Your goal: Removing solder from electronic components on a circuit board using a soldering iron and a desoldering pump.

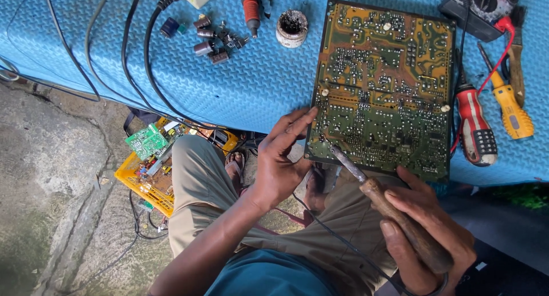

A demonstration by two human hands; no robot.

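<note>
A large green-brown circuit board [382,84] lies solder side up on the blue textured table cover [257,84]. My left hand [280,156] rests at the board's lower left corner, fingers spread and touching its edge. My right hand [426,230] grips the brown wooden handle of a soldering iron [380,202]. The iron's metal tip touches the board near its lower left area.
Several small capacitors [209,39] and a small round tin [291,28] lie at the table's back. A multimeter [483,7], a red-handled screwdriver [473,130] and a yellow screwdriver [512,110] sit right of the board. Black cables [137,56] cross the left. A yellow crate of boards [151,167] stands on the floor.
</note>
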